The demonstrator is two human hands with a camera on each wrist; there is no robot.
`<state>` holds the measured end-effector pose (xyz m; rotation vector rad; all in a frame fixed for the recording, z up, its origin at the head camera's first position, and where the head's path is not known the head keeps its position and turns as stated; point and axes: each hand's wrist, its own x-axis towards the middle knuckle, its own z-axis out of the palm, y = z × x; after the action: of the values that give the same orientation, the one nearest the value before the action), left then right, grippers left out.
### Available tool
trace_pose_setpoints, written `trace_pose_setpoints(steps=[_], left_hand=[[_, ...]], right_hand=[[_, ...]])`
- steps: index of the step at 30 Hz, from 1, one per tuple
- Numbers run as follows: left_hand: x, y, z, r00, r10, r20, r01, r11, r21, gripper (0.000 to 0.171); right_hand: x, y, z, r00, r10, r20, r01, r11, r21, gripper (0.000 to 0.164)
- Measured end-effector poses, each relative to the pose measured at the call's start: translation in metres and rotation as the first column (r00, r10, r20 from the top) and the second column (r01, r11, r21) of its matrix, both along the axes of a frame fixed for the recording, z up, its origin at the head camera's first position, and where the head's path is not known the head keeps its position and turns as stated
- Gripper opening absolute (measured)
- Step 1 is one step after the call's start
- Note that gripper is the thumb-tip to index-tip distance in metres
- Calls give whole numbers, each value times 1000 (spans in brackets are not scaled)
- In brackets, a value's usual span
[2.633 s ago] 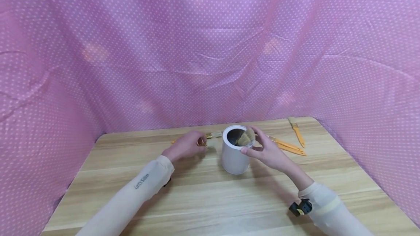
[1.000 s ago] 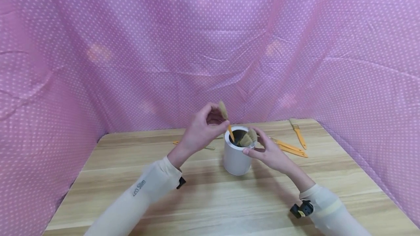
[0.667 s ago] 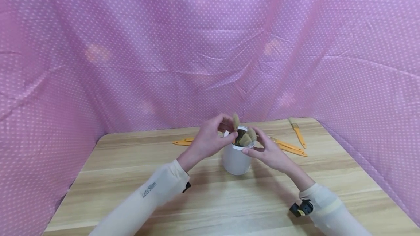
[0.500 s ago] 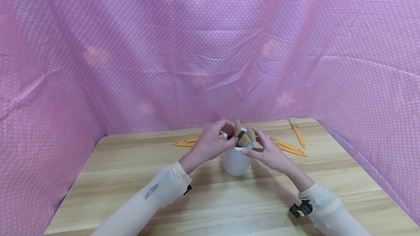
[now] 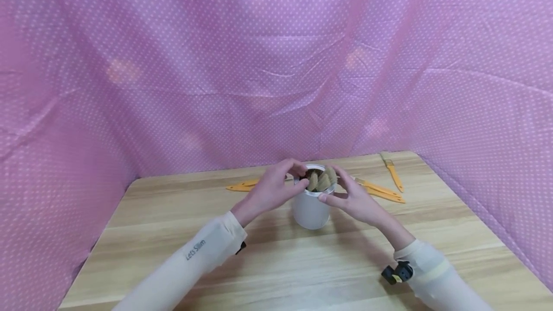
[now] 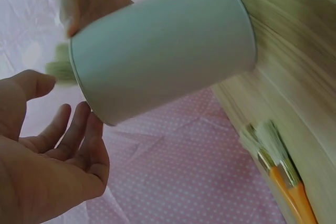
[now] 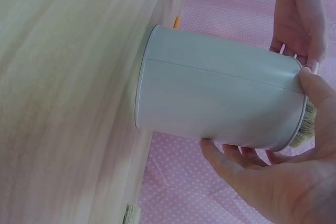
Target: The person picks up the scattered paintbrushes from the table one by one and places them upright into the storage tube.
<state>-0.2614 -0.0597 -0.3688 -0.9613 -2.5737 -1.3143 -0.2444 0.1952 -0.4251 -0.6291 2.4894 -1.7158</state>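
Observation:
A white cylindrical can [image 5: 311, 212] stands upright on the table, holding several paintbrushes [image 5: 323, 182] with their tan bristles up at the mouth. My right hand [image 5: 355, 200] grips the can near its rim; in the right wrist view its thumb [image 7: 317, 86] lies on one side and its fingers underneath. On the opposite side, my left hand [image 5: 278, 185] is at the rim with its fingers loosely bent. The left wrist view has nothing between thumb and fingers, with fingertips [image 6: 84, 109] right at the rim. Bristles [image 6: 62, 69] stick out past the left thumb.
Left of the can lie paintbrushes with orange handles [image 5: 242, 186], partly behind the left hand. More orange-handled paintbrushes [image 5: 384, 193] lie to the right, and a single paintbrush [image 5: 394, 175] is near the back right edge. A pink dotted cloth [image 5: 276, 85] hangs behind the wooden table [image 5: 281, 268].
My left hand picked up a paintbrush from the left, brought it over the can, lowered it handle first and let go. The right hand has stayed on the can.

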Motion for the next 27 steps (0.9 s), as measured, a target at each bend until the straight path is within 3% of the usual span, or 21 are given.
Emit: trace_pose_setpoints(steps=[6,11,15,20,27], left_hand=[[-13,-17,-5,999,47,-4,-47,999,6,33],[-36,-36,-21,997,64,36,-63,998,-19,29],[-56,-53,-40,992,65,108,-55,994,-98,32],[-75,-73,-61,990,45,135,-17,979,-201,32],[-82,-85,-74,981,52,186,13,944,-330,31]], right_hand=[[-2,-2,2,1000,-12,-21,12,1000,0,82],[-3,-3,3,1000,-15,-5,15,1000,7,83],[-3,-1,3,1000,-9,12,9,1000,3,83],[-5,0,2,1000,-15,-1,15,1000,8,83],[-6,-2,3,999,-19,-38,20,1000,18,82]])
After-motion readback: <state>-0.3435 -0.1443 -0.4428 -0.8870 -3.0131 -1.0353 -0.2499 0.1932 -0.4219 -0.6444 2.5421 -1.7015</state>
